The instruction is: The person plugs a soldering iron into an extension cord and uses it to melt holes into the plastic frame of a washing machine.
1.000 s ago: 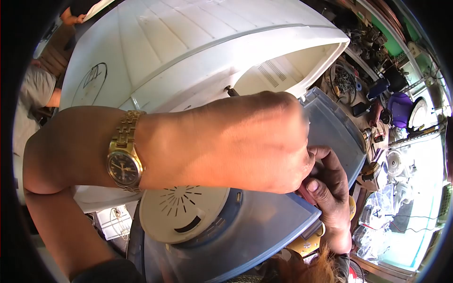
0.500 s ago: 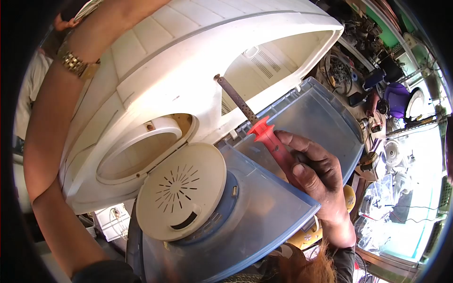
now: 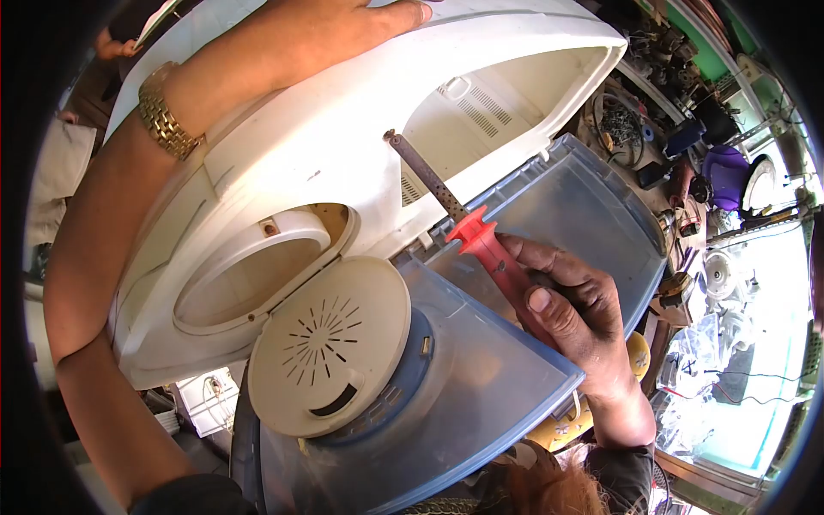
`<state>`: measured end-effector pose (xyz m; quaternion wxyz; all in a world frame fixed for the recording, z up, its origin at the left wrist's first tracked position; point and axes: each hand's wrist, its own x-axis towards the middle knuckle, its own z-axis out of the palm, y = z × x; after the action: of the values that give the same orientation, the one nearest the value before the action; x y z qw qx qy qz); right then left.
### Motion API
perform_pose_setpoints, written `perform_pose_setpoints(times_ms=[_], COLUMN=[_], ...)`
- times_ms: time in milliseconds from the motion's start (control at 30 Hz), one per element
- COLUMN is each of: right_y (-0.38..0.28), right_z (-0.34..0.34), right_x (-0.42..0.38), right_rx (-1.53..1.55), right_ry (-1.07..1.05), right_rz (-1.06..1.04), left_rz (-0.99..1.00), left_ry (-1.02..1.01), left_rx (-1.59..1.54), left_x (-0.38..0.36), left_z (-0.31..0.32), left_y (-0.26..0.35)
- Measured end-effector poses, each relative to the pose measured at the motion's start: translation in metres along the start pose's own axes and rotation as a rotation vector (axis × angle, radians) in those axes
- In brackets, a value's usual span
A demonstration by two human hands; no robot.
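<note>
My right hand is closed around the red handle of a soldering iron. Its perforated metal barrel points up and left, and the dark tip overlaps the white plastic washing machine top in this view. At the upper edge, my left hand lies over the far side of that white top, a finger or thumb stretched out along it; the other fingers are mostly cut off by the frame. A round cream lid with radial slots stands hinged open beside the oval opening.
Translucent blue lids lie below the white top, one under my right hand. On the right, a cluttered bench holds a purple part, cables and plastic bags. Another person's hand shows at the upper left.
My left hand has come down into view onto the far side of the white top. The soldering iron has shifted slightly up and left, still in my right hand.
</note>
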<state>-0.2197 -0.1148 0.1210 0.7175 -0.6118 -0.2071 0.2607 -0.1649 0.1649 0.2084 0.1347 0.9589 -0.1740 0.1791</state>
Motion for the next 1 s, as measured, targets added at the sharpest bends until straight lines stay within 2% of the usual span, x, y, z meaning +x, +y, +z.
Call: perform_pose_setpoints(times_ms=[33,233,467,567,667,800,1000], right_y=[-0.001,-0.002,0.002,-0.004,0.002,-0.001,-0.004], right_z=[0.0,0.0,0.001,-0.003,0.001,-0.006,0.0], right_x=[0.0,0.001,0.0,0.001,0.002,0.001,0.002], right_rx=[-0.002,-0.001,0.066,-0.041,0.001,-0.085,-0.074], right_ry=[0.007,-0.001,0.013,-0.011,0.007,-0.065,0.001], right_rz=[0.01,0.015,-0.007,0.065,-0.053,0.012,0.065], left_rz=[0.008,0.01,-0.021,-0.007,0.036,0.028,0.062], left_ry=[-0.003,0.016,-0.002,0.004,0.019,0.024,0.065], left_rx=[-0.02,0.019,-0.032,-0.032,-0.03,-0.029,0.041], left_x=[0.005,-0.003,0.008,0.007,0.006,0.007,-0.003], left_z=[0.005,-0.001,0.004,0.003,0.005,0.006,0.003], left_y=[-0.015,0.011,-0.009,-0.009,-0.012,-0.013,0.005])
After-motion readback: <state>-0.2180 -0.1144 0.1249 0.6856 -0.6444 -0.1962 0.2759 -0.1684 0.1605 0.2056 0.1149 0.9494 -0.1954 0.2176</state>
